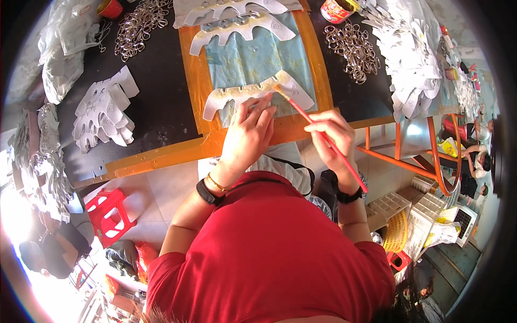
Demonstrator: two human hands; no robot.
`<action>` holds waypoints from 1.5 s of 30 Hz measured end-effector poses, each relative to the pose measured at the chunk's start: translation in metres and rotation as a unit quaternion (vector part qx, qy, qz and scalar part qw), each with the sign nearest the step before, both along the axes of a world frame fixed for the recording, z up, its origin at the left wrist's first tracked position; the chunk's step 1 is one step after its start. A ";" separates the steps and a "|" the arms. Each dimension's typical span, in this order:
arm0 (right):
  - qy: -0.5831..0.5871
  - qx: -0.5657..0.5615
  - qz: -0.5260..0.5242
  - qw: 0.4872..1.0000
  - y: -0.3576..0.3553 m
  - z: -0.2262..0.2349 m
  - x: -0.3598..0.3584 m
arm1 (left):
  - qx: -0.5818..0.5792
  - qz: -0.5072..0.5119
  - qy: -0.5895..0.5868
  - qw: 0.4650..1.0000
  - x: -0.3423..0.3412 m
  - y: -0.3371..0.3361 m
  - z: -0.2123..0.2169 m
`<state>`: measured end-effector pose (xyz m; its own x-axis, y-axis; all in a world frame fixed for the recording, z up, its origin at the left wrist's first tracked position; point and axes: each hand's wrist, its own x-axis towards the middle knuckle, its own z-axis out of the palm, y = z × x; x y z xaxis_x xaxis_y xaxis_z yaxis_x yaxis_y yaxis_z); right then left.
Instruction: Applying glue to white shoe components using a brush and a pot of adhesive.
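My right hand is closed round a slim red paintbrush. The brush slants up and left, its tip touching the notched edge of a curved white cut-out piece. Yellowish smears show along that edge. My left hand lies at the lower edge of the same piece, fingers bent and pressed together on it; the fingertips partly cover the tabs. Under the piece is a stained blue-green sheet framed by brown tape. Farther up lies a similar white piece with metal rings along its edge.
A stack of white cut-outs lies at left, and a bigger pile at right. Metal rings form two heaps, left and right. A red-and-yellow tub stands at the back. Below the table are a red stool and an orange-framed stool.
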<state>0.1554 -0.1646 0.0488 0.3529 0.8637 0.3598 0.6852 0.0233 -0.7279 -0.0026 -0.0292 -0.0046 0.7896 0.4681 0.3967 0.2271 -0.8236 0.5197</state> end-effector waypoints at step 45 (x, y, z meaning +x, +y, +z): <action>0.008 0.004 0.060 0.998 0.015 -0.003 -0.012 | -0.040 0.021 -0.076 0.996 -0.006 0.001 0.000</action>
<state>0.1431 -0.1497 0.0460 0.2530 0.8974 0.3615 0.6650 0.1100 -0.7387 -0.0087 -0.0277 -0.0045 0.7019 0.5344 0.4709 0.1741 -0.7698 0.6141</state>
